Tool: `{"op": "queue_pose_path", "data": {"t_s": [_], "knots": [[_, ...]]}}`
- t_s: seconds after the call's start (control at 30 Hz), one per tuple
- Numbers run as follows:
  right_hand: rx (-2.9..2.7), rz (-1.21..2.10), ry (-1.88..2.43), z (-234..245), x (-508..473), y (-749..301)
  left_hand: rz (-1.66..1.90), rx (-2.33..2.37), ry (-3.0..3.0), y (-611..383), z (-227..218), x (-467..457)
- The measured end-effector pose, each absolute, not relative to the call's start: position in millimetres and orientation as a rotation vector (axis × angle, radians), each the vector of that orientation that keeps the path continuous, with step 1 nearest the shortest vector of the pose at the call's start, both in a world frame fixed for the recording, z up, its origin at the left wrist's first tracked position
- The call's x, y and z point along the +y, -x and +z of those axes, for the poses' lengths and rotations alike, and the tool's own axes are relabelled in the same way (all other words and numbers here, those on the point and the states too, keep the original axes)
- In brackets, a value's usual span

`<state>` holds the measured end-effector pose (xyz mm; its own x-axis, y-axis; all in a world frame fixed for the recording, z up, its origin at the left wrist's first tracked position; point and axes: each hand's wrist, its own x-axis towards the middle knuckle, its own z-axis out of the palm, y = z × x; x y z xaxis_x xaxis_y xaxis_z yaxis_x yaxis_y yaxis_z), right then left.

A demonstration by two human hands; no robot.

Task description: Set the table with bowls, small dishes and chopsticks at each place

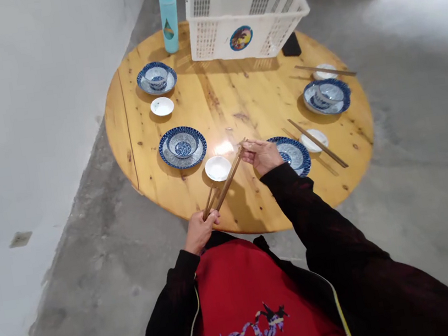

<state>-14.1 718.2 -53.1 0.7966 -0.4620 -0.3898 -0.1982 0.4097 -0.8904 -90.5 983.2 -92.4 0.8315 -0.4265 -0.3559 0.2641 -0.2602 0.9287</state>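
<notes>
Several brown wooden chopsticks (229,179) slant between my hands above the table's near edge. My left hand (201,230) is closed around their lower ends, with a few sticks fanned apart there. At the upper ends, my right hand (262,155) pinches chopsticks between thumb and fingers. A small white dish (218,168) lies just left of the chopsticks. Left of that sits a blue-patterned plate (168,160) with a matching bowl (183,145) in it. Another blue-rimmed plate (303,159) is partly hidden behind my right hand and sleeve.
On the round wooden table (230,95), a white plastic basket (212,39), a light-blue bottle (169,17) and a dark phone-like object (291,45) stand at the back. Chopsticks (333,156) rest across a white dish (316,138) at right. A wall (32,106) rises at left.
</notes>
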Motion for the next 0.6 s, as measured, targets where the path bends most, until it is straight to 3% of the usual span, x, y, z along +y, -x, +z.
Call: {"op": "queue_pose_path", "data": {"t_s": [0.6], "knots": [[0.814, -0.077, 1.103, -136.4, 696.1, -57.7, -0.730, 0.142, -1.760, 9.5, -114.0, 961.3]]}}
